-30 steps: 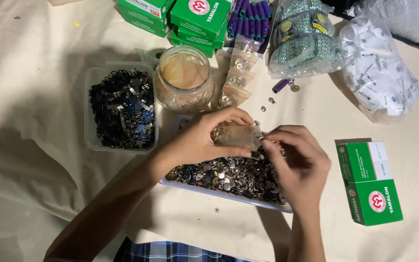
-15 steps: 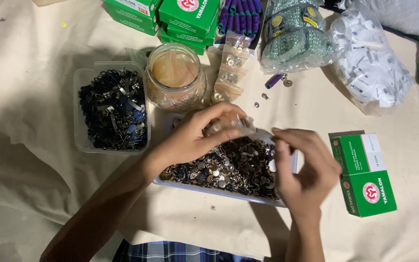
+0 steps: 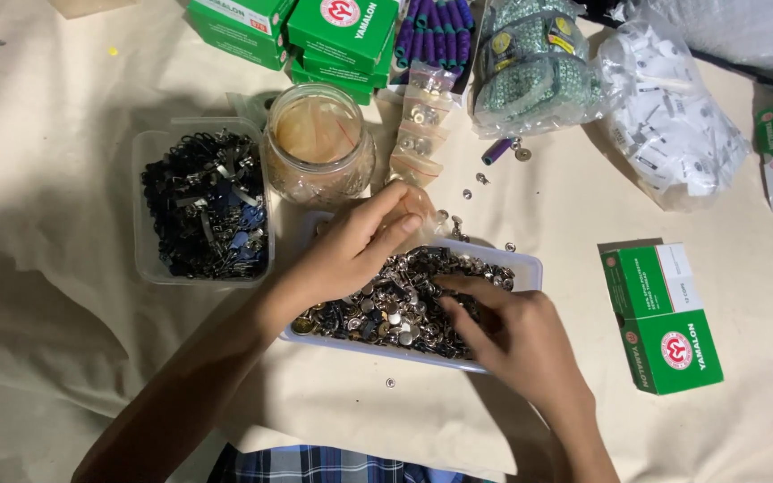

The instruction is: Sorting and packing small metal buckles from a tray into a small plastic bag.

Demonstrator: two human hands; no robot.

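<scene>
Two hands at a shallow clear plastic tray (image 3: 530, 265) of small silver metal snap buttons (image 3: 404, 304), seen from above.

The tray is set on the cream cloth-covered desk (image 3: 46, 224), directly before the person. A small clear plastic bag (image 3: 411, 207) is pinched between thumb and fingers of the left hand (image 3: 351, 246) above the tray's far edge. The right hand (image 3: 516, 335) is laid on the buttons with fingers curled into the heap; whether a button is gripped cannot be told. A round clear jar (image 3: 319, 148) and a clear tray of dark metal clips (image 3: 203, 206) are placed just beyond and to the left; a green cardboard box (image 3: 664, 317) lies well to the right.
</scene>
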